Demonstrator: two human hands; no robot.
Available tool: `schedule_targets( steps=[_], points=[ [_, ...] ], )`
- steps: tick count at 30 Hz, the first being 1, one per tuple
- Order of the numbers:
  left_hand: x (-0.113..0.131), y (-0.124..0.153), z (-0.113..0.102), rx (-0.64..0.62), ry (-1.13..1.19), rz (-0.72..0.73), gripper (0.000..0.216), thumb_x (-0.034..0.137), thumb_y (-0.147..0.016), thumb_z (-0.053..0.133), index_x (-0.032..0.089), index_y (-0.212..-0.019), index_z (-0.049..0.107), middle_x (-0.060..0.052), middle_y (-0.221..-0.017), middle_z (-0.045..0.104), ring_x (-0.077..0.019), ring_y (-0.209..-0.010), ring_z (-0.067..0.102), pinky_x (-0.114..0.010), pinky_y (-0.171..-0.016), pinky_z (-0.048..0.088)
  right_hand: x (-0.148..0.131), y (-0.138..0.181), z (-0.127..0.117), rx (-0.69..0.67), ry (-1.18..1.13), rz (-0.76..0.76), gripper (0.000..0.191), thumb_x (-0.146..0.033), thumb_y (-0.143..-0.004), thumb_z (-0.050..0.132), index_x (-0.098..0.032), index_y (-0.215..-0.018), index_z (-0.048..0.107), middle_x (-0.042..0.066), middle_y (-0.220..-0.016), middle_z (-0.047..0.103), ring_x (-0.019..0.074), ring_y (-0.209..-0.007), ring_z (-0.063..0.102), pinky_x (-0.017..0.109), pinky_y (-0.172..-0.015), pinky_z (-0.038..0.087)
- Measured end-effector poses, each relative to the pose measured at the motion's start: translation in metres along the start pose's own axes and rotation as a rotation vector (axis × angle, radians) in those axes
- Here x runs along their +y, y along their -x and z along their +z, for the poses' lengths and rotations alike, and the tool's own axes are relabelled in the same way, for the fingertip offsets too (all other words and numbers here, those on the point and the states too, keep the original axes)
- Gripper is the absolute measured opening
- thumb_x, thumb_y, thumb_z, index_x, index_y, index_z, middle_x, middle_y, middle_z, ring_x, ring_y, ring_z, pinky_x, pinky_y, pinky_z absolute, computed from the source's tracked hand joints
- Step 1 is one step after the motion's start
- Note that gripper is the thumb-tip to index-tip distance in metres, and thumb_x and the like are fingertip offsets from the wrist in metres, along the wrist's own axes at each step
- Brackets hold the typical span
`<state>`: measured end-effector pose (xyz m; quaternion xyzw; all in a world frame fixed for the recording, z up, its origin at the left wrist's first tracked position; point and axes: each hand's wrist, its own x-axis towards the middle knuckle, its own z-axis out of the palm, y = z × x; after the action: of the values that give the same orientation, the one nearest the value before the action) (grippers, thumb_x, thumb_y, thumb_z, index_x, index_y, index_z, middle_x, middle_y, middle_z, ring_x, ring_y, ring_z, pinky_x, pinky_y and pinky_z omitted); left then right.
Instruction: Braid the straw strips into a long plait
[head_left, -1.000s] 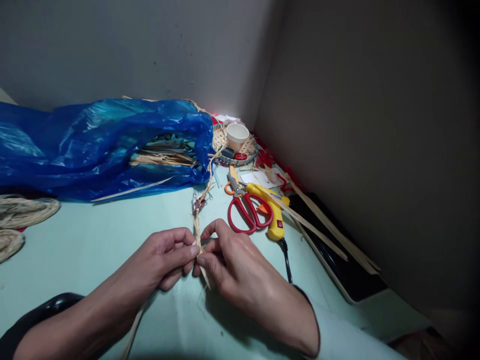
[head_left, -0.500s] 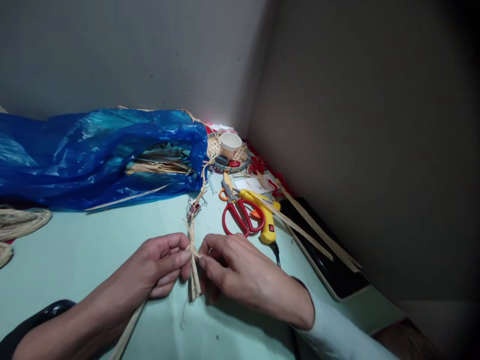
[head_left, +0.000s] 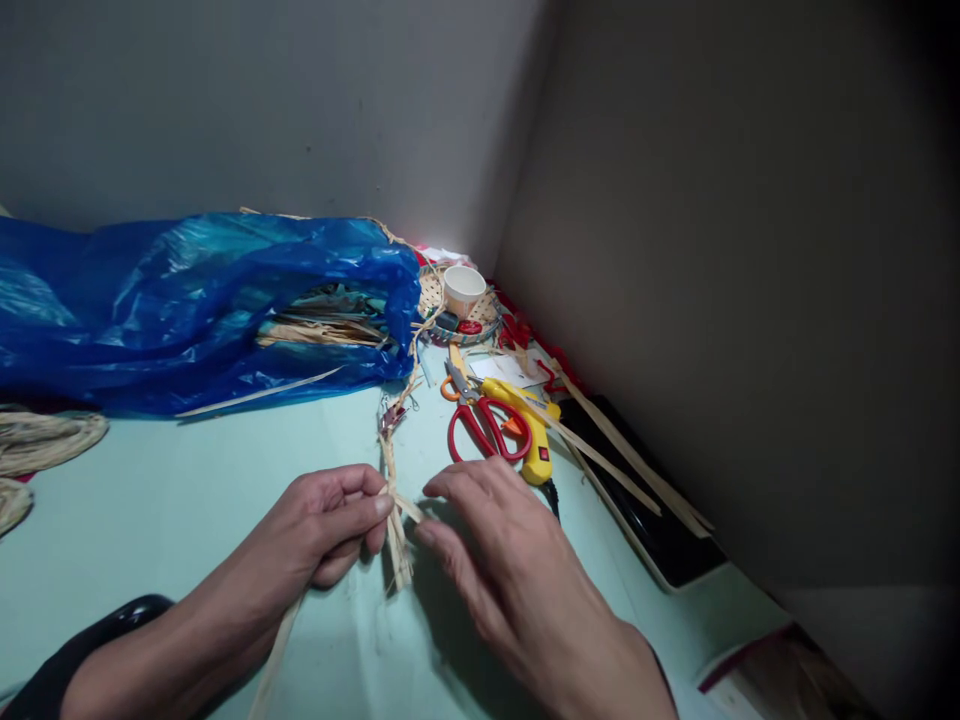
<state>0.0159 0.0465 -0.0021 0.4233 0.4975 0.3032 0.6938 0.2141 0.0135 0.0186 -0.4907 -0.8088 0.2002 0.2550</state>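
A thin braid of pale dried plant fibre (head_left: 389,458) runs down the table toward me, and its loose ends (head_left: 399,560) hang below my fingers. My left hand (head_left: 330,525) pinches the braid between thumb and forefinger. From under that hand a long pale strip (head_left: 276,655) trails toward the near edge. To the right is my right hand (head_left: 517,580), thumb and forefinger apart. Its thumb tip lies at the end of a short strip (head_left: 409,508) sticking out sideways from the braid. A dark reddish clip (head_left: 391,415) sits on the braid farther up.
A blue plastic bag (head_left: 187,310) of dried strips fills the back left. Red-handled scissors (head_left: 491,430) and a yellow glue gun (head_left: 538,455) lie beyond my right hand. Farther back, a woven basket (head_left: 431,290) holds a cup (head_left: 464,288). A black tray (head_left: 675,555) lies right.
My right hand has opened its pinch and drawn back a little to the right. The short side strip now sticks out farther. My left hand keeps its pinch.
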Motion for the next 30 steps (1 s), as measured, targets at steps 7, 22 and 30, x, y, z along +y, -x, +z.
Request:
schedule_targets(
  steps=[7,22,30],
  points=[
    [-0.004,-0.003,-0.001,0.015,0.032,0.006,0.031,0.039,-0.073,0.083,0.016,-0.074,0.063,0.007,-0.055,0.054,-0.0019,-0.041,0.021,-0.019,-0.041,0.007,-0.003,0.004,0.03,0.067,0.367,-0.274,0.008,-0.011,-0.089,0.057,-0.018,-0.089,0.061,0.006,-0.079,0.062,0.0222,-0.075,0.051,0.037,-0.074,0.041],
    [0.0,0.001,0.003,0.042,0.008,0.04,0.031,0.04,-0.074,0.082,0.016,-0.07,0.063,0.006,-0.055,0.059,-0.0005,-0.038,0.021,-0.017,-0.038,0.008,-0.002,-0.013,-0.003,-0.216,-0.098,0.13,0.028,-0.025,-0.105,0.042,-0.021,-0.079,0.051,0.0,-0.072,0.062,0.0138,-0.062,0.048,0.027,-0.06,0.035],
    [-0.013,0.003,0.007,0.183,-0.091,0.074,0.034,0.048,-0.075,0.078,0.016,-0.069,0.068,0.011,-0.041,0.038,-0.0035,-0.039,0.024,-0.017,-0.04,0.015,-0.007,0.011,0.031,-0.004,0.267,-0.189,0.018,-0.008,-0.083,0.053,-0.017,-0.098,0.059,0.003,-0.073,0.066,0.02,-0.055,0.058,0.031,-0.049,0.029]
  ],
)
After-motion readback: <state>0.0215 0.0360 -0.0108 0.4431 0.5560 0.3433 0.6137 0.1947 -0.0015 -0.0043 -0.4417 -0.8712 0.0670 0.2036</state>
